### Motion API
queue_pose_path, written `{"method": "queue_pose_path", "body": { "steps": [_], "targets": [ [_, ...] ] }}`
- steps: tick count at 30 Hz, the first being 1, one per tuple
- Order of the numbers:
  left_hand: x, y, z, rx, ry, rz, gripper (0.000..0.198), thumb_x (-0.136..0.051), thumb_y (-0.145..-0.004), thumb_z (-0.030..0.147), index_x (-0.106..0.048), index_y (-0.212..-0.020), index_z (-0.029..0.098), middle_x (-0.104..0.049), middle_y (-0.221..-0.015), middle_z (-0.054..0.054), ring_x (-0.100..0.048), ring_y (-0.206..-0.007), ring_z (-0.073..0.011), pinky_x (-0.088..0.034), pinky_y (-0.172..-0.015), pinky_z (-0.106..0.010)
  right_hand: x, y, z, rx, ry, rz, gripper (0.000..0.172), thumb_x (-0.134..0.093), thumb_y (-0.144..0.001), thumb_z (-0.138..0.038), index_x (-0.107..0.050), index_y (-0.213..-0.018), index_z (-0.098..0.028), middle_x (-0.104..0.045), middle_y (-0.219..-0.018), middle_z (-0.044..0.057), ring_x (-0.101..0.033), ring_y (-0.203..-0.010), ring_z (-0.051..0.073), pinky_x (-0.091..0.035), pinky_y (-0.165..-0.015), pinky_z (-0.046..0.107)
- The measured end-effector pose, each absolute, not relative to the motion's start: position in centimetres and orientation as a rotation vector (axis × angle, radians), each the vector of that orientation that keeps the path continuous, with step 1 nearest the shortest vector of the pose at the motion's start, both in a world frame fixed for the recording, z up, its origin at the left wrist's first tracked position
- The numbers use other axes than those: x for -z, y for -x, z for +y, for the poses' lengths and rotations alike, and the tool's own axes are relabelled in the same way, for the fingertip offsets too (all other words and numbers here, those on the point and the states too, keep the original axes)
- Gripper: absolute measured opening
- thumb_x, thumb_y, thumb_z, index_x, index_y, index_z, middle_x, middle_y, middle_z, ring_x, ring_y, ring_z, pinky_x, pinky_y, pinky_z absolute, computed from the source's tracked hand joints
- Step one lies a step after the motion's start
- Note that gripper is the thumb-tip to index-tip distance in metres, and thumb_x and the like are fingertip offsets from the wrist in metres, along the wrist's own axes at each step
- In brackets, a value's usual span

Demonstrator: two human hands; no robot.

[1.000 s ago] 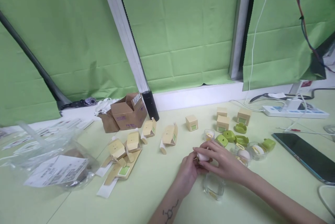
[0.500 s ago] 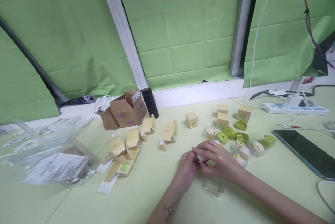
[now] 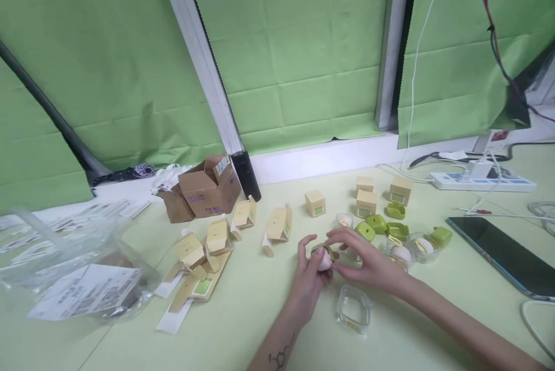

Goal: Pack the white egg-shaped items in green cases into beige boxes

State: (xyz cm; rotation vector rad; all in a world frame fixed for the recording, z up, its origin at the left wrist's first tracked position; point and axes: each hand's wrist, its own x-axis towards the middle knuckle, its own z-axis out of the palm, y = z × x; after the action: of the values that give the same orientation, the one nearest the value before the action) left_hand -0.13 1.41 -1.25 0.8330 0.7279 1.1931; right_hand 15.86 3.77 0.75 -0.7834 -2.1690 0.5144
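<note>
My left hand curls round a small white rounded piece with a green rim on top. My right hand reaches in from the right and pinches that same piece with its fingertips. Both hands hover just above the pale green table. A clear plastic tray lies just in front of them. Behind my right hand sit green plastic cases and more white pieces in clear shells.
Small tan boxes stand at the back; opened ones and flat card lie left. A brown carton, a black cylinder, a plastic bag, a tablet and a power strip ring the area.
Both hands shifted slightly left with the white piece; the left hand's fingers have opened upward around it, and the clear tray now shows fully in front of them.
</note>
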Motion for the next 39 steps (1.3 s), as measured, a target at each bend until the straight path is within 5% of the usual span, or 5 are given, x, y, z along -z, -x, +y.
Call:
{"method": "queue_pose_path", "body": {
  "steps": [7,14,26,39],
  "targets": [
    [1.4,0.3,1.5,-1.041,-0.986,0.839,0.040,-0.064,-0.072,0.044,-0.045,-0.100,0.024,-0.048,-0.068,0.006,-0.036,-0.046,-0.0042,-0.028,-0.043,-0.018,-1.4,-16.9,4.3,-0.471,0.768,-2.413,0.009,-0.052,-0.084,-0.020,-0.055,-0.092,-0.023,-0.057,-0.092,0.003,-0.058,-0.080,0.015,-0.046,-0.067,0.026],
    [2.0,-0.2,1.0,-0.993,-1.106,0.847,0.042,-0.061,-0.073,0.051,-0.042,-0.097,0.023,-0.051,-0.067,0.007,-0.028,-0.038,-0.0010,-0.023,-0.035,-0.015,-0.8,-15.9,3.6,-0.152,0.817,-2.398,0.015,-0.053,-0.064,-0.009,-0.055,-0.072,-0.021,-0.052,-0.065,-0.002,-0.045,-0.054,0.011,-0.027,-0.047,0.022],
    [0.7,-0.1,0.9,-0.922,-0.987,0.873,0.028,-0.058,-0.075,0.038,-0.043,-0.093,0.024,-0.040,-0.059,0.010,-0.020,-0.040,-0.0022,-0.012,-0.037,-0.018,-0.2,-14.9,2.8,-0.094,0.878,-2.241,0.015,-0.047,-0.061,-0.008,-0.042,-0.066,-0.021,-0.051,-0.062,-0.003,-0.045,-0.055,0.011,-0.025,-0.049,0.022],
    [0.5,0.3,0.8,-0.880,-1.003,0.810,0.034,-0.054,-0.078,0.048,-0.042,-0.099,0.024,-0.046,-0.066,0.007,-0.027,-0.042,-0.0026,-0.019,-0.040,-0.017,-0.2,-15.1,2.9,-0.238,0.866,-2.202,0.016,-0.048,-0.066,-0.007,-0.042,-0.065,-0.022,-0.049,-0.058,-0.004,-0.047,-0.053,0.011,-0.037,-0.049,0.022]
  ]
}}
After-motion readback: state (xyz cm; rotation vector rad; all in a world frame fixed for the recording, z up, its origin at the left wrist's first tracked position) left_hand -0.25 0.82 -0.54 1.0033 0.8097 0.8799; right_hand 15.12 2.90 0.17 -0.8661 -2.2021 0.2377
